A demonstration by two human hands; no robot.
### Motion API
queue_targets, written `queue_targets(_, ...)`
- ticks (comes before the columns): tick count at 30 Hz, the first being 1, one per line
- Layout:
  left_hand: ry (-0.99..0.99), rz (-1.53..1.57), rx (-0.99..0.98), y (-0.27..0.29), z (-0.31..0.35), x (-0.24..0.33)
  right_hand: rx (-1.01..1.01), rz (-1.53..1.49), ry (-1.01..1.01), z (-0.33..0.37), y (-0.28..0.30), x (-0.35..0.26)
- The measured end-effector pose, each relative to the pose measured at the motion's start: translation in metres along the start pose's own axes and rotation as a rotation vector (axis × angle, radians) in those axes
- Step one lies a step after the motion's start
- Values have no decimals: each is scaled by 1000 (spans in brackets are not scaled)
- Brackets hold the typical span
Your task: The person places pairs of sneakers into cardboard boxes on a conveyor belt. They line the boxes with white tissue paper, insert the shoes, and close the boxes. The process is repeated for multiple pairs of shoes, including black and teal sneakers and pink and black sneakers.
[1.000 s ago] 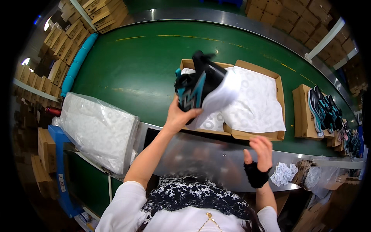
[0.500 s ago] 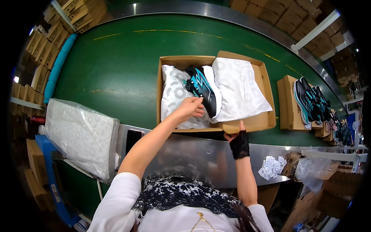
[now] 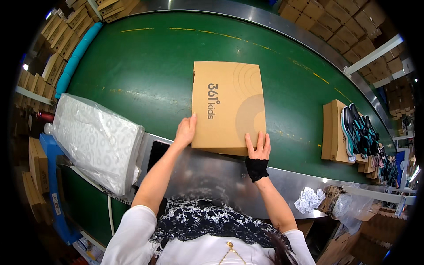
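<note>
A closed brown cardboard shoebox with dark print and curved line patterns lies on the green belt, near its front edge. My left hand is against the box's left side near the front corner, its thumb up along the edge and its other fingers bent and partly hidden. The fingers of my right hand, which wears a black lace wristband, lie spread on the lid at the near right corner. The lid hides whatever is inside the box.
At left lies a clear plastic-wrapped stack of patterned white paper. A dark phone rests on the metal edge, with a pile of small white slips further right. Sneakers stand on shoeboxes at the right; stacked cartons line the back.
The shoebox was open, showing a black and teal sneaker and patterned paper; now its lid is down. My left hand went from the sneaker to the box's left side, my right onto the lid.
</note>
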State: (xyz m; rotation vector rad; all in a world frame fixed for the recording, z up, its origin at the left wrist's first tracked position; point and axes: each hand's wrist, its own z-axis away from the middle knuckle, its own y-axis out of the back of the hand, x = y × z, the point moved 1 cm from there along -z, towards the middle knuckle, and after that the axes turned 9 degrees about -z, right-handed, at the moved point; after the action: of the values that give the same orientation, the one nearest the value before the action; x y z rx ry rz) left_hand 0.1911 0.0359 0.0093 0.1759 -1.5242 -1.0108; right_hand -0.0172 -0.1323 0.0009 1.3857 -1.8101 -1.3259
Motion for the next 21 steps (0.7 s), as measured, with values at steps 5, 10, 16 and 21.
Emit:
queue_targets(5,204,415,-215,-5,-25,-28,-121,-185,-17,-20,25,4)
queue_targets(10,397,1078,-524,43,-15,33,-57,-175,77,-90,94,-5)
queue_targets(16,353,1294,-334,125,56,23,220,-680,35,-103,130,-56)
queue_targets(21,242,1382,177,186,126,-19,-75,-663,56,-33,45,-27)
